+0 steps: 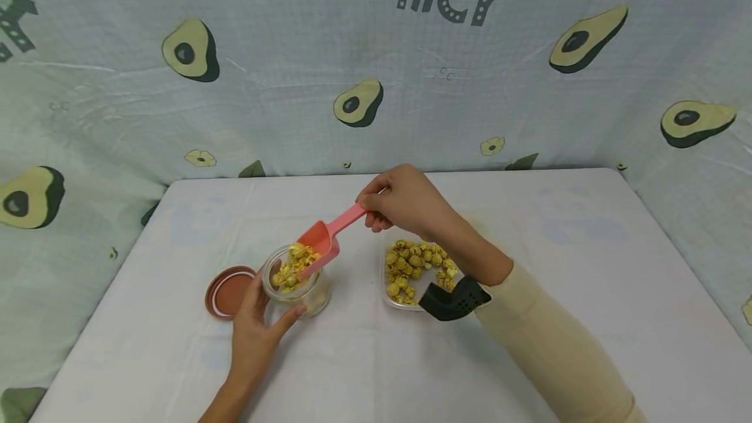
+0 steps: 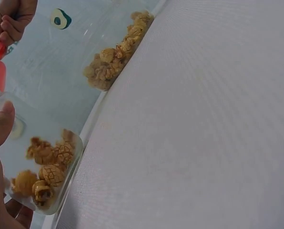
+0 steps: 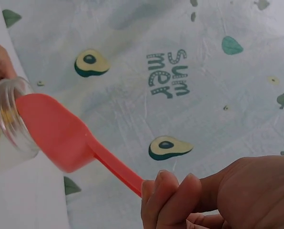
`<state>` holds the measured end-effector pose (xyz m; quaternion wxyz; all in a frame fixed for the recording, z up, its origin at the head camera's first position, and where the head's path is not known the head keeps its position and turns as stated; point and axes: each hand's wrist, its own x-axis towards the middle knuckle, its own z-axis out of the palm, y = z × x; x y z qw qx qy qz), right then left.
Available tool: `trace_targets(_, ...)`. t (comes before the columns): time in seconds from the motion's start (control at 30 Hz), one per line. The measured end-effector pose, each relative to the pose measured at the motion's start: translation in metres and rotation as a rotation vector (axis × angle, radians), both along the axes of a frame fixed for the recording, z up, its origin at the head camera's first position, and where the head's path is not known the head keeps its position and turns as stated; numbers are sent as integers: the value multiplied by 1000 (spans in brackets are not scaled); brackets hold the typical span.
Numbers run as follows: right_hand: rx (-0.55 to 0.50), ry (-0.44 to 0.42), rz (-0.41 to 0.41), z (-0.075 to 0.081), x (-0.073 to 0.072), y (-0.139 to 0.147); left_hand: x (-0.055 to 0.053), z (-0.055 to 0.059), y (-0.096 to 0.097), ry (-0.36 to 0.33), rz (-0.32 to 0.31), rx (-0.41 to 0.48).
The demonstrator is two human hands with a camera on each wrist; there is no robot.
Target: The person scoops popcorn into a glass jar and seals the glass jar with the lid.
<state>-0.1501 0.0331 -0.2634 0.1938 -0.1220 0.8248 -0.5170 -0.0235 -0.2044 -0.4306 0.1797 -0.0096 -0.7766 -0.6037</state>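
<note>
My right hand (image 1: 405, 204) pinches the handle of a pink scoop (image 1: 320, 242), which tilts down to the left. The scoop's front lies over the mouth of a clear jar (image 1: 317, 296), with yellow popcorn (image 1: 296, 263) at its lip and in the jar's opening. Around the jar's left side and front curve the fingers and thumb of my left hand (image 1: 258, 325). Through the jar wall in the left wrist view, several popcorn pieces (image 2: 51, 174) show at the bottom. The right wrist view shows the scoop's underside (image 3: 56, 133) against the jar rim (image 3: 15, 109).
A reddish-brown round lid (image 1: 232, 292) lies on the white table left of the jar. Right of the jar stands a clear shallow tray (image 1: 399, 305) of popcorn, partly hidden under the right forearm. An avocado-print cloth (image 1: 282, 83) hangs behind the table.
</note>
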Motion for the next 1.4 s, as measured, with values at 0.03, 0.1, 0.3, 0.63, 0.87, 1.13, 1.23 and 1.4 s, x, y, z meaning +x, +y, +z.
trace_targets(0.03,6,4,5,2,0,0,0,0,0,-4,3,-1)
trace_targets(0.1,19,14,18,5,0,0,-1,0,0,1,-4,0)
trace_targets(0.3,21,56,67,18,2,-1,-3,-2,0,37,-39,8)
trace_targets(0.63,9,100,118,29,8,-1,-4,-1,1,36,-41,7)
trace_targets(0.87,-18,89,80,17,8,10,-4,0,4,41,-23,-11)
trace_targets(1.13,-68,87,21,0,8,29,-2,2,5,70,32,-45)
trace_targets(1.23,-79,75,-10,-6,9,39,-2,2,6,91,43,-58)
trace_targets(1.4,-93,88,-54,-16,15,57,-2,1,5,126,49,-72)
